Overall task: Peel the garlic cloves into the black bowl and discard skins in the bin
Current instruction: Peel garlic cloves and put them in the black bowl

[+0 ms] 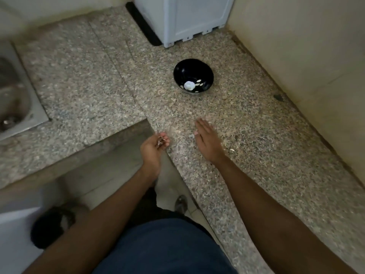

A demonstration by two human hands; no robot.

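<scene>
I count one black bowl (193,76) on the speckled stone counter (83,76), right of centre in the upper half of the frame, and inside it one whole white garlic bulb (188,85) plus about four or five small pale cloves (199,81) scattered round it; they are too small for a firm count. Two hands show. My left hand (154,147), at the counter's inner corner near the frame's middle, is cupped palm up with its fingers curled round a small clump of papery skins (160,142); how many pieces I cannot tell. My right hand (207,139) lies flat on the counter just right of it, fingers straight and close together, holding nothing. Some pale flecks (232,149) lie on the stone beside that wrist, hard to make out. The bowl sits well apart from both hands, above them in the frame. A steel sink (17,99) is cut off at the left edge, a white appliance (183,18) at the top edge, and a dark round shape (52,226) at lower left is blurred.
</scene>
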